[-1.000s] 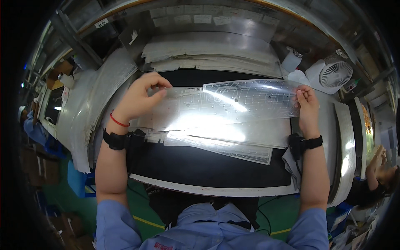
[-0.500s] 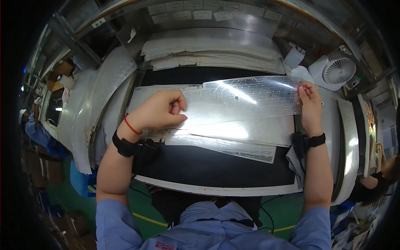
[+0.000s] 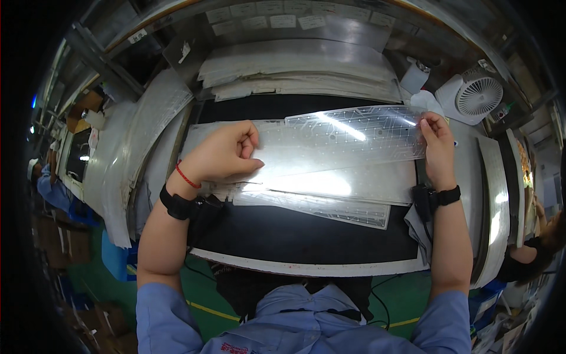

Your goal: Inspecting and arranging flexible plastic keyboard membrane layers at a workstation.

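Black bench [image 3: 295, 242] below, right fingers [image 3: 434, 121] pinching the clear sheet [image 3: 383, 137], left fingers [image 3: 250, 131] parted, and that one-sided hold could let the end farthest from the pinch scrape the lower sheets [image 3: 371, 184].

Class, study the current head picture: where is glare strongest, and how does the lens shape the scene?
Head view: glare is strongest as a white patch on the overlapping clear sheets, with a thinner streak across the patterned sheet in the right hand; head view: the table's front edge bows, and the corners go black.
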A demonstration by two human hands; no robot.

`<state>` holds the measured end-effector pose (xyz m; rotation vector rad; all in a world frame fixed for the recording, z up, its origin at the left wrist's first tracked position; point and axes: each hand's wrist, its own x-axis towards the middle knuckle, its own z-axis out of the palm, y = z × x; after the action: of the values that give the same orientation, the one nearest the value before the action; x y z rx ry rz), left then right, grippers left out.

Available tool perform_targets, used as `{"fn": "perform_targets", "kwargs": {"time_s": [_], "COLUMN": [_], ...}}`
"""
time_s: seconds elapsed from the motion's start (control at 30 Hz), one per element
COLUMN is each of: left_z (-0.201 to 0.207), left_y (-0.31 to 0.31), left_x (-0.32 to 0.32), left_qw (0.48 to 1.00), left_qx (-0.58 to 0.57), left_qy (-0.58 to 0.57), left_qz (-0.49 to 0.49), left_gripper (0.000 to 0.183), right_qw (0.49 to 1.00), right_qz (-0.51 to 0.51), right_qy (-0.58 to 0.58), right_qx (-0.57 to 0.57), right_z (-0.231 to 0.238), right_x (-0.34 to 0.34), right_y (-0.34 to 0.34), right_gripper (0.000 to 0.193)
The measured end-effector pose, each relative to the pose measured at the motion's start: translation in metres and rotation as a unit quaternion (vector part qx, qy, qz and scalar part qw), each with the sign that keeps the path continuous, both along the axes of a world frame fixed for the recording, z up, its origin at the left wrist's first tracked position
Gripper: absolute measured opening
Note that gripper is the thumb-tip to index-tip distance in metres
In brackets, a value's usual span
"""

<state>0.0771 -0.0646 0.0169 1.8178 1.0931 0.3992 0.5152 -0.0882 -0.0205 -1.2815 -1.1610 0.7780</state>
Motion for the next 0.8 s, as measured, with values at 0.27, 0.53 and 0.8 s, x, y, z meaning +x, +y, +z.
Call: {"fn": "perform_targets", "kwargs": {"time_s": [0.27,0.53,0.8], "left_z": [-0.013,-0.005,-0.005], "left_y": [0.004,0.013,0.008], "left_x": [-0.005,-0.020,-0.005], "left_qw": [0.996,0.983,0.991], "left_qx": [-0.017,-0.048,0.088], "left_qy": [-0.079,-0.128,0.040], "left_qz": [0.033,0.121,0.089], "left_gripper": [0.011,0.023,0.015], "right_qw": [1.000,1.000,1.000], "right_qz": [0.003,-0.002,0.009], "right_qy": [0.020,0.014,0.012], "right_qx": [0.022,0.021,0.023], "right_z": [0.000,0.001,-0.001], "right_x": [-0.001,-0.002,0.000], "right_y": [0.000,0.000,0.000], "right_gripper": [0.013,0.014,0.014]}}
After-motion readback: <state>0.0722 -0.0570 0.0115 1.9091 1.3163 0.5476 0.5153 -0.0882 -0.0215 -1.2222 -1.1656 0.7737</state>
